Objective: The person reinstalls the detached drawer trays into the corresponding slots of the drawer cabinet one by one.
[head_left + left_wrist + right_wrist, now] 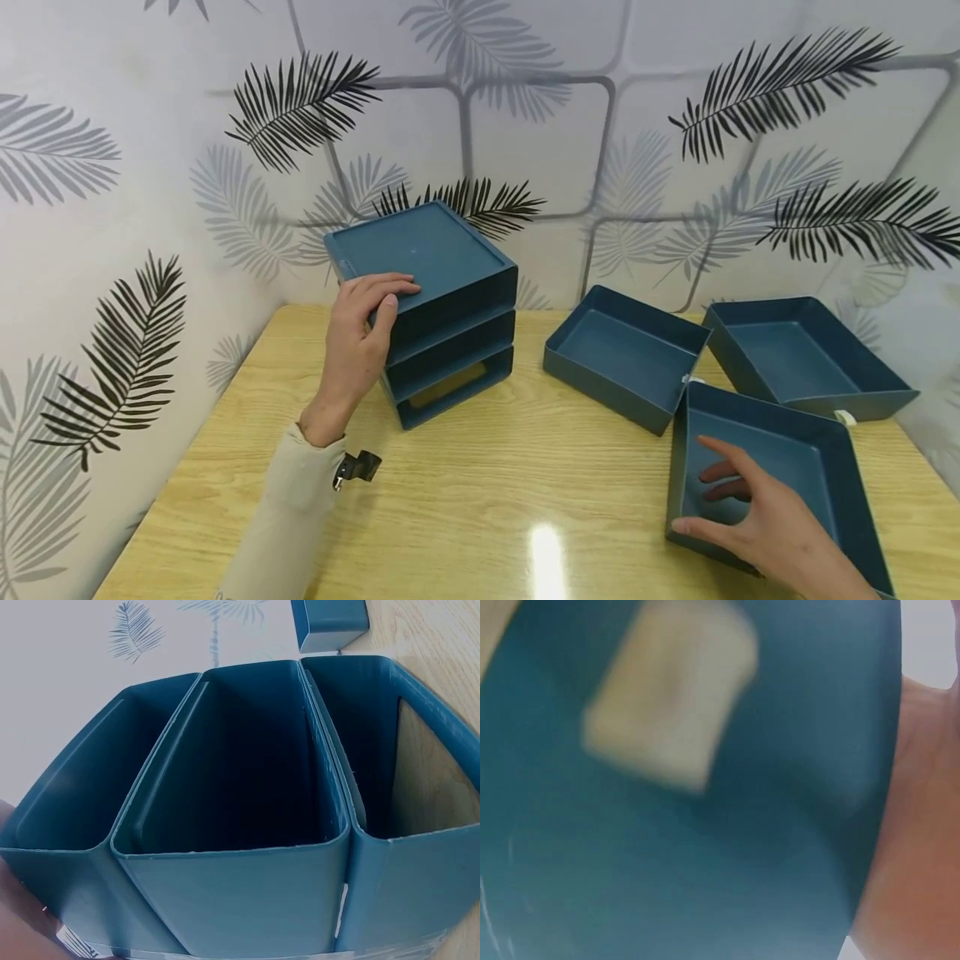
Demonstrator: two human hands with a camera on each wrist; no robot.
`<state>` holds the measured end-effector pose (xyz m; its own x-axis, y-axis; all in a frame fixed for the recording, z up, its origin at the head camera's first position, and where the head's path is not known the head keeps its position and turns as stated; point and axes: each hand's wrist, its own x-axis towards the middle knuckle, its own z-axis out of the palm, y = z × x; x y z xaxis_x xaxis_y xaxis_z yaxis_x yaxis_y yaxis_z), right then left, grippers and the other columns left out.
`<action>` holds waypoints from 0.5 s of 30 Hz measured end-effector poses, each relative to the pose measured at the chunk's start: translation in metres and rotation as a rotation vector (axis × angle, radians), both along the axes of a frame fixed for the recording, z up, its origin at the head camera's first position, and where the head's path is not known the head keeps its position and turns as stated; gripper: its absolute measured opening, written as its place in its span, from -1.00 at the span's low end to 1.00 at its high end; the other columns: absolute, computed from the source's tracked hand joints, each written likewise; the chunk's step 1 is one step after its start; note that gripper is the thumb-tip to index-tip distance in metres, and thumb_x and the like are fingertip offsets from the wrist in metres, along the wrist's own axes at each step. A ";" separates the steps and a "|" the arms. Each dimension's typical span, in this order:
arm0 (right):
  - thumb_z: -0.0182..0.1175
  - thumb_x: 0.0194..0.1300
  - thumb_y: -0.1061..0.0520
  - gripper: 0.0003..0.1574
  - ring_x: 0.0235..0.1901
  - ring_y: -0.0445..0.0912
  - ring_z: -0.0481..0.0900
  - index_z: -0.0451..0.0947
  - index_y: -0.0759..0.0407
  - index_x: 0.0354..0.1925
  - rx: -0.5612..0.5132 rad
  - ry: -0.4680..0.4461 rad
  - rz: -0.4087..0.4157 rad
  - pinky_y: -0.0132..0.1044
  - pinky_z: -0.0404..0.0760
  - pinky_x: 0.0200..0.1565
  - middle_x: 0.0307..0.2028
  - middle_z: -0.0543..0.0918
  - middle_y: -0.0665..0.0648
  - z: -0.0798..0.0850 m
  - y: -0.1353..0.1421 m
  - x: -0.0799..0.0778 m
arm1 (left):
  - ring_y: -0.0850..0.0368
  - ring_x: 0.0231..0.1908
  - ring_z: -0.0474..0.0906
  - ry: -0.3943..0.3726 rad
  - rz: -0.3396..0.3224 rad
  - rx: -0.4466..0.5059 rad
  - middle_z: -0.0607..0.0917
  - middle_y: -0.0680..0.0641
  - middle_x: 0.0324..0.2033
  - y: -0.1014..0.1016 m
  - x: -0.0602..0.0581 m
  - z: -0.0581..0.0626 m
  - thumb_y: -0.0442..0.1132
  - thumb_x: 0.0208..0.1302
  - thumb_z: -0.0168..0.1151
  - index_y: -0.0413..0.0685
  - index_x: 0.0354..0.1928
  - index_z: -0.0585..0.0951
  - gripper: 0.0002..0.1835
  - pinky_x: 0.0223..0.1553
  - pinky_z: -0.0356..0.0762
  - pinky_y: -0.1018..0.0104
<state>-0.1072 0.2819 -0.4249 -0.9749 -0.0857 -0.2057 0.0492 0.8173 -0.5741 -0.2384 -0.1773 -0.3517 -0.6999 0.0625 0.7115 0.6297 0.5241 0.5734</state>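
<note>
White wall [165, 67]: it goes along the left and across the back, with black and gray leaves on it.
Cream sleeve [288, 500]: it covers the left arm, and a small black clip [360, 467] sits by its wrist end.
Left hand [356, 337]: the fingers lie loosely on top of the blue stack by its left front edge, and the thumb is just beside them.
Blue stack [420, 246]: it stands upright toward the back, with three slots, one above the other. Wood shows through the bottom slot (like a little window).
Yellow table [547, 467]: it is under all the blue things, and it shines near the front.
Left drawer [630, 350]: it sits right of the stack, apart from it, hollow side up. A pale tab [687, 379] is at its right end.
Near drawer [776, 437]: it is in front of the other two drawers, hollow side up.
Right hand [765, 508]: it is over the near drawer's left part, thumb and fingers spread apart. I cannot tell if it touches.
Right drawer [787, 350]: it is at the far right, behind the near drawer, with a white tab [845, 417] in front.
</note>
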 end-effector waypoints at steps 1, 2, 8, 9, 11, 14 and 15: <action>0.49 0.09 -0.40 0.43 0.03 0.15 0.70 0.03 0.16 0.63 0.016 -0.017 -0.009 0.07 0.70 -0.03 0.22 0.57 0.36 0.000 0.003 0.001 | -0.06 0.26 0.47 0.001 -0.001 0.000 0.72 -0.10 0.18 0.000 0.000 0.000 -0.23 0.61 -0.01 -0.03 0.06 0.77 -0.66 0.37 0.28 -0.04; 0.48 0.08 -0.43 0.44 0.06 0.19 0.68 0.05 0.17 0.62 0.031 -0.035 -0.015 0.10 0.69 -0.02 0.25 0.55 0.40 0.001 0.006 0.001 | -0.06 0.25 0.47 0.002 -0.001 0.000 0.72 -0.10 0.18 0.000 0.000 0.000 -0.23 0.61 -0.01 -0.03 0.06 0.77 -0.66 0.37 0.28 -0.04; 0.44 0.05 -0.51 0.12 -0.02 0.07 0.67 0.52 0.16 0.34 0.089 -0.135 -0.042 0.07 0.68 -0.02 0.11 0.69 0.23 -0.002 0.016 0.007 | -0.07 0.25 0.47 0.003 -0.009 0.002 0.72 -0.10 0.18 0.000 0.000 0.001 -0.23 0.60 -0.01 -0.04 0.06 0.77 -0.66 0.37 0.29 -0.04; 0.44 0.07 -0.48 -0.01 -0.06 0.01 0.68 0.60 0.12 0.25 0.082 -0.137 -0.042 0.03 0.69 -0.02 0.04 0.73 0.14 -0.003 0.016 0.008 | -0.07 0.25 0.47 0.003 -0.009 0.002 0.72 -0.10 0.18 0.000 0.000 0.000 -0.23 0.61 -0.01 -0.04 0.06 0.77 -0.66 0.37 0.29 -0.04; 0.43 0.14 -0.41 -0.30 -0.16 -0.14 0.66 0.72 0.00 0.06 0.069 -0.119 -0.033 -0.10 0.69 -0.08 -0.10 0.76 -0.01 -0.004 0.014 0.009 | -0.07 0.25 0.47 0.006 -0.008 0.000 0.72 -0.10 0.18 0.000 0.000 0.001 -0.23 0.61 -0.01 -0.04 0.06 0.77 -0.66 0.37 0.29 -0.03; 0.43 0.22 -0.30 -0.64 -0.32 -0.26 0.61 0.78 -0.13 -0.19 0.048 -0.036 -0.018 -0.26 0.64 -0.22 -0.27 0.76 -0.10 -0.007 0.009 0.011 | -0.06 0.25 0.47 0.007 -0.003 -0.003 0.72 -0.09 0.18 -0.001 -0.001 0.001 -0.22 0.60 -0.01 -0.03 0.06 0.77 -0.66 0.37 0.29 -0.03; 0.43 0.23 -0.27 -0.71 -0.36 -0.28 0.60 0.78 -0.15 -0.24 0.046 -0.004 -0.014 -0.30 0.62 -0.25 -0.31 0.75 -0.11 -0.007 0.007 0.011 | -0.06 0.25 0.47 0.006 -0.002 -0.003 0.72 -0.09 0.18 -0.001 0.000 0.001 -0.22 0.60 -0.01 -0.03 0.06 0.77 -0.66 0.37 0.29 -0.03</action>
